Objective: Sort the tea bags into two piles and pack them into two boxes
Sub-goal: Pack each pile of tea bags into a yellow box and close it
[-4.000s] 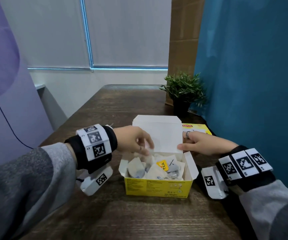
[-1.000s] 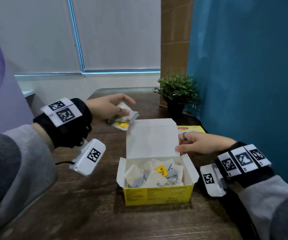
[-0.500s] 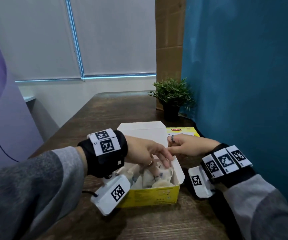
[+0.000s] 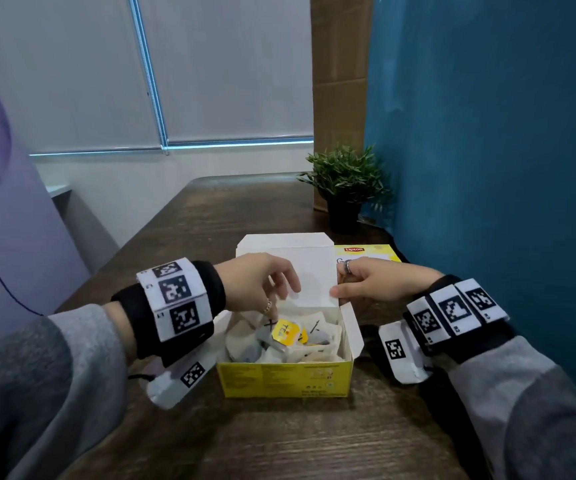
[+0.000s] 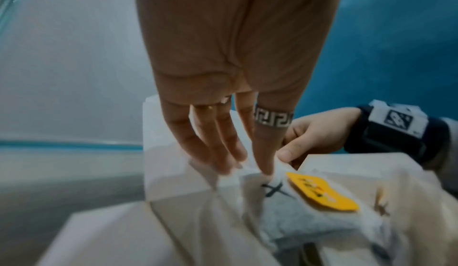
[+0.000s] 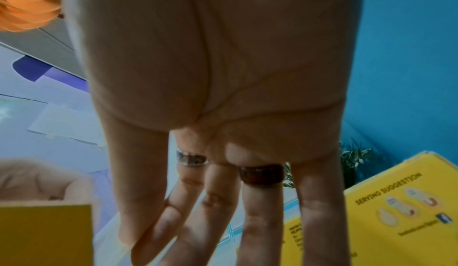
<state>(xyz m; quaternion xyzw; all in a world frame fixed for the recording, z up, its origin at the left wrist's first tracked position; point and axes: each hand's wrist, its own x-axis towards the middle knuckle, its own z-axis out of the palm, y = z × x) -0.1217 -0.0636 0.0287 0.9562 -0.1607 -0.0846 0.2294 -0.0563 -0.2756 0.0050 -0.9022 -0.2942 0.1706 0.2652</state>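
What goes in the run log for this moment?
left hand: fingers on tea bag in open box | right hand: holds lid

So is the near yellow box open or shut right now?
Open. The yellow box has its white lid standing up at the back, the right hand on the lid's edge, and tea bags showing inside.

An office-like room: dark wooden table (image 4: 210, 216), drawn roller blind (image 4: 231, 64), blue partition (image 4: 487, 133), small potted plant (image 4: 343, 188).
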